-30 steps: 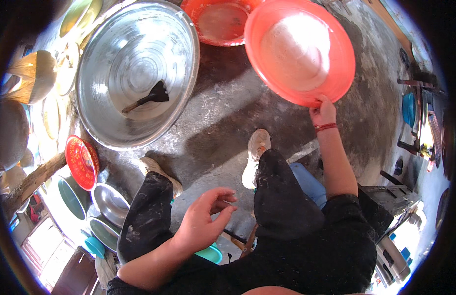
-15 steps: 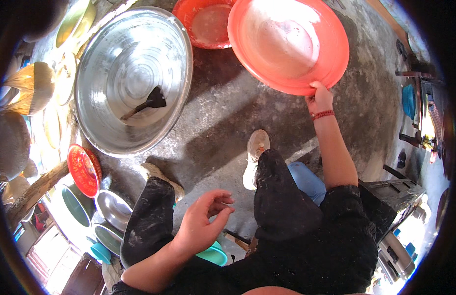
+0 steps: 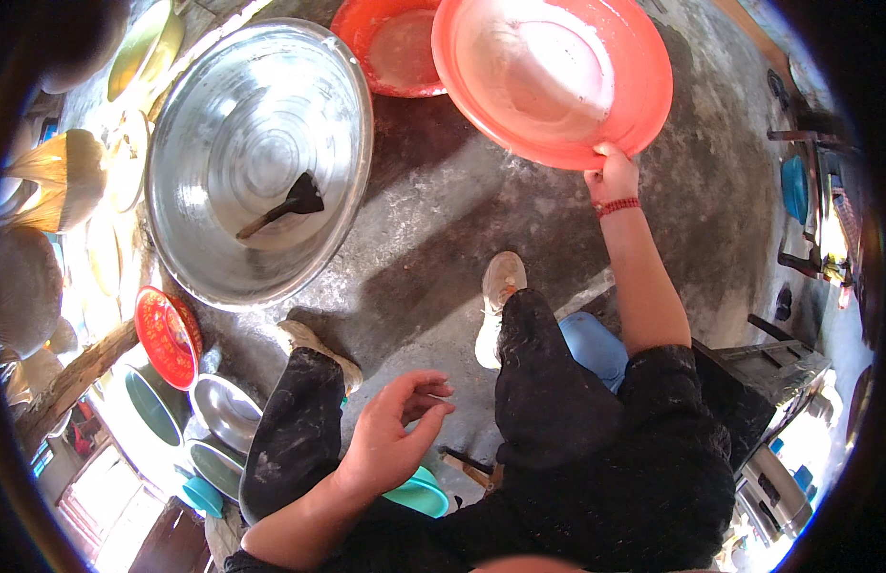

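My right hand (image 3: pixel 616 180) grips the near rim of a large coral-red plastic basin (image 3: pixel 481 105), thumb over the edge. The basin has a pale, whitish bottom and reaches past the top of the view. Over my lap, my left hand (image 3: pixel 395 430) hangs in the air with nothing in it, its fingers loosely curled and apart from the thumb. A wide, shiny metal basin (image 3: pixel 190 224) stands on the floor ahead to the left. In it lies a scraper (image 3: pixel 299 198) with a dark blade and a short handle.
Another red basin (image 3: pixel 397 76) sits behind the coral one. At left are a patterned red bowl (image 3: pixel 166 334), a metal bowl (image 3: pixel 223 411), green basins and a log (image 3: pixel 75 380). A teal bowl (image 3: pixel 419 495) is beneath my lap, a blue stool (image 3: pixel 596 351) by my right leg.
The coral-red basin has shifted slightly up and to the left, with my right hand still on its rim. My left hand has hardly moved.
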`<move>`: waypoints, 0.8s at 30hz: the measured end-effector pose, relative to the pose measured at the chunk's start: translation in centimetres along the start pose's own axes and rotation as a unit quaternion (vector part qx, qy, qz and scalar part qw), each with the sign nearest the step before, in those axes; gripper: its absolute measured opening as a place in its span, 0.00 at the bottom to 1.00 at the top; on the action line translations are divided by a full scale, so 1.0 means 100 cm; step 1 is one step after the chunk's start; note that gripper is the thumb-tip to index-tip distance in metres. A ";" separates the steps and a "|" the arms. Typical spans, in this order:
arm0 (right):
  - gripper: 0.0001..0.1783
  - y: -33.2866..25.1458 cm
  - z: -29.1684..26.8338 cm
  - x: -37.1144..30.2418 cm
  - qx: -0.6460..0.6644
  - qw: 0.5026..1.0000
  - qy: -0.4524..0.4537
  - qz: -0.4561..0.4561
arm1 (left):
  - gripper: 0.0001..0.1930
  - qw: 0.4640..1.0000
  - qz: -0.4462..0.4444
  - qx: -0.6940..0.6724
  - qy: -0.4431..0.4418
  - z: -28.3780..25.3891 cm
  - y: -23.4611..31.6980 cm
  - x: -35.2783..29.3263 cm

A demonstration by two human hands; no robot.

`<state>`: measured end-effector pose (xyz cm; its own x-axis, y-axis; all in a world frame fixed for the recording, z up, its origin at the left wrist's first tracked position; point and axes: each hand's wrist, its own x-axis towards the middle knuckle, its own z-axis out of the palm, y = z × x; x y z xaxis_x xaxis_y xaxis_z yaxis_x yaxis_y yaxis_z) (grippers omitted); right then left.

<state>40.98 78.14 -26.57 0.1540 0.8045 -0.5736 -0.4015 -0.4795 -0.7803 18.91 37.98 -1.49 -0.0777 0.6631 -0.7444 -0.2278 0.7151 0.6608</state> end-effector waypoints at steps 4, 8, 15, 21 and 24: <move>0.16 0.001 -0.045 -0.010 -0.025 0.999 0.027 -0.002 | 0.17 1.000 0.007 -0.002 0.000 -0.001 0.002 -0.002; 0.06 0.028 -0.105 -0.013 -0.050 0.991 0.083 0.092 | 0.18 1.000 -0.007 -0.011 -0.001 -0.001 0.000 -0.001; 0.14 0.090 -0.223 -0.026 -0.095 0.986 0.068 0.120 | 0.18 1.000 -0.018 0.004 -0.007 0.003 0.000 0.002; 0.28 0.108 -0.259 -0.045 -0.325 0.933 0.132 0.081 | 0.18 1.000 -0.015 0.011 -0.004 0.010 0.000 0.009; 0.37 0.093 -0.239 -0.037 -0.678 0.676 0.189 -0.220 | 0.19 0.999 -0.038 -0.005 -0.001 0.013 0.001 0.011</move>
<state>58.24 62.33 -37.59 0.3115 0.9496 -0.0351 0.9145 -0.3096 -0.2605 20.05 39.06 -2.16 -0.0576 0.6081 -0.7918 -0.2434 0.7606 0.6018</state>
